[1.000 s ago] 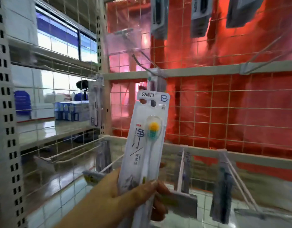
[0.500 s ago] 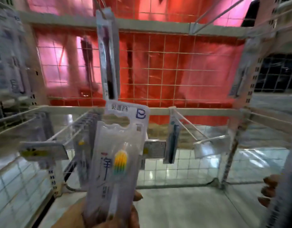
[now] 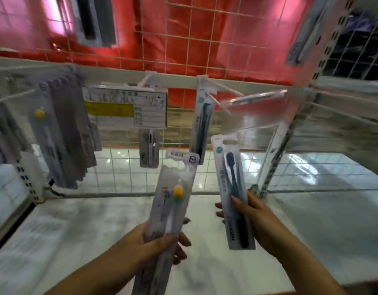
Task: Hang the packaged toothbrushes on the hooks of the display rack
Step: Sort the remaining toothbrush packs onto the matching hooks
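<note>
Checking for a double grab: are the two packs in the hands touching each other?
Apart. The head view shows floor between the yellow-brush pack and the dark-brush pack.

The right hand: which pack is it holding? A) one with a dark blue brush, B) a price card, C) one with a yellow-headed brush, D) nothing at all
A: the right hand grips a pack with a dark blue brush inside, while the yellow-headed pack is in the left hand.
</note>
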The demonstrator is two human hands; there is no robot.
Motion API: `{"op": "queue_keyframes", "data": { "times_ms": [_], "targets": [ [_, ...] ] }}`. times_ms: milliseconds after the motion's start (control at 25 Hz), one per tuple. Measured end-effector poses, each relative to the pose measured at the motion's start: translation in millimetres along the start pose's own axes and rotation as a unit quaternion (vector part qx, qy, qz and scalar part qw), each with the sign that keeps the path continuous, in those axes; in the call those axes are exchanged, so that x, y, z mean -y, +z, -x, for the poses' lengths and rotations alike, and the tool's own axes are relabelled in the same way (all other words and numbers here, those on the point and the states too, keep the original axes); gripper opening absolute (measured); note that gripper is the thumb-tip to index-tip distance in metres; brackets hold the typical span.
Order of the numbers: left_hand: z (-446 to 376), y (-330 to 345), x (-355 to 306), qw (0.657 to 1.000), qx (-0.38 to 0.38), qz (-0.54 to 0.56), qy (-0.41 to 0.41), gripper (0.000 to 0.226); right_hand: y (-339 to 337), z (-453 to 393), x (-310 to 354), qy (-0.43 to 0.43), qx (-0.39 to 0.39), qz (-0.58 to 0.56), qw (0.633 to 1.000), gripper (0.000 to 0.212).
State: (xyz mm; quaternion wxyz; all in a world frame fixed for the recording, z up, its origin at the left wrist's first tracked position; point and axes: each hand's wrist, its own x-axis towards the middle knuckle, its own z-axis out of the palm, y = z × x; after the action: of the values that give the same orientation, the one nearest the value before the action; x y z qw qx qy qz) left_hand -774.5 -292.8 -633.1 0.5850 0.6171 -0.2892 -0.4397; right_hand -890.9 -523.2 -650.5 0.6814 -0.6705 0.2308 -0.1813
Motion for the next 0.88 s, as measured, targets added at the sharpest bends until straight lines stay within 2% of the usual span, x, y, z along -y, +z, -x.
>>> {"op": "queue_keyframes", "data": {
  "times_ms": [40,120,200,520,880],
  "targets": [
    [-6,-3,0,0.998,-0.05,0.044,-0.011,0.041,1,-4,-1,-0.001,0.018,0.009,1.0,0.024],
    [-21,-6,2,0.994,-0.106,0.029,0.017,0.036,6,-15,6,-0.002,0.044,0.031,0.999,0.025],
    [-27,-3,1,0.991,-0.12,0.025,0.044,0.038,10,-29,7,-0.015,0.046,0.047,0.998,0.021],
    [-61,-5,-26,0.988,-0.118,0.034,0.093,0.047,18,-58,41,-0.08,0.031,0.077,0.993,0.017],
    [-69,-14,-23,0.988,-0.105,0.04,0.104,0.041,29,-71,58,-0.113,0.036,0.038,0.992,0.013]
  ]
}}
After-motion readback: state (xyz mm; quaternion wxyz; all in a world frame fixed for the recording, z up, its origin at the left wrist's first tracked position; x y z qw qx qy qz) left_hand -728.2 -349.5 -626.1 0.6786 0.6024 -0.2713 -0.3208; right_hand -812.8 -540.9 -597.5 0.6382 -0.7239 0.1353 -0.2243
